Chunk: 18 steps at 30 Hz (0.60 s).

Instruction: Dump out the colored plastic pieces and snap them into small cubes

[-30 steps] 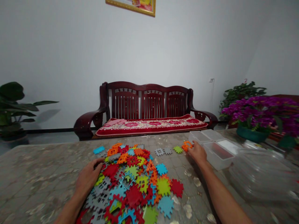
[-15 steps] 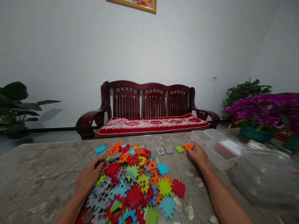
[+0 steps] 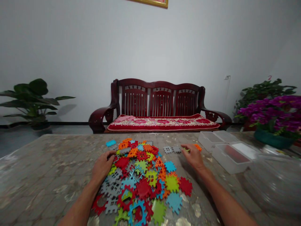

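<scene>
A heap of flat, toothed plastic tiles (image 3: 145, 175) in red, grey, blue, green and orange lies on the marbled table (image 3: 47, 169). My left hand (image 3: 102, 166) rests palm down on the heap's left edge, fingers loosely spread over grey and red tiles. My right hand (image 3: 194, 156) is beyond the heap's right side, its fingertips closed over a small green tile (image 3: 187, 150). An orange tile (image 3: 198, 147) lies just right of that hand. Two grey tiles (image 3: 172, 149) lie just left of it.
Clear plastic boxes (image 3: 231, 155) stand at the right, with a large clear container (image 3: 272, 182) nearer me. A pot of purple flowers (image 3: 277, 113) sits at the far right. A dark wooden bench (image 3: 160, 106) and a leafy plant (image 3: 33, 100) stand behind the table.
My right hand left the orange tile and slid left onto the green one. The view has turned left. My left hand stays on the heap.
</scene>
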Available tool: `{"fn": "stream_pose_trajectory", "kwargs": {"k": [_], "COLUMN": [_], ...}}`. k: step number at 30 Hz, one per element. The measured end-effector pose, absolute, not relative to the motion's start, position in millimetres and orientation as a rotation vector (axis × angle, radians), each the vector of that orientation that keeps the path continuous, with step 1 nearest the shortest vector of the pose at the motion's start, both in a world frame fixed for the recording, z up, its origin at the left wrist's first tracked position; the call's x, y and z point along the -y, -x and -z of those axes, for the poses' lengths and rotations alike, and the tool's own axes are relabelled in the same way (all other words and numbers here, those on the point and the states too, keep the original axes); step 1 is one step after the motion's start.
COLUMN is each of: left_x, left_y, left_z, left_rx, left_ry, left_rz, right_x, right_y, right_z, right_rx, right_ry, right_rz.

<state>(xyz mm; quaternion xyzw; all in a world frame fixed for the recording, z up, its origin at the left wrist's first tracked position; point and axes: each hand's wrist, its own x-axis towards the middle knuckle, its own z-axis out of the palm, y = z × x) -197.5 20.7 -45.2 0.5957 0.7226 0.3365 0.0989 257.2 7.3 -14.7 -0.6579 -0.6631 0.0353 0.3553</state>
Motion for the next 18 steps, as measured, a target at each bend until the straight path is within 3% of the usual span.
{"fn": "stream_pose_trajectory", "kwargs": {"k": [6, 18], "left_x": [-19, -19], "left_y": [196, 194], "left_z": [44, 44], "left_rx": [-2.124, -2.123], "left_ry": [-1.762, -1.768], "left_rz": [-0.983, -1.019], "right_x": [11, 30], "right_y": [-184, -174], "right_z": [1, -12], "right_rx": [2.092, 2.447], "right_ry": [1.497, 1.643], "right_rz": [-0.437, -0.325]}}
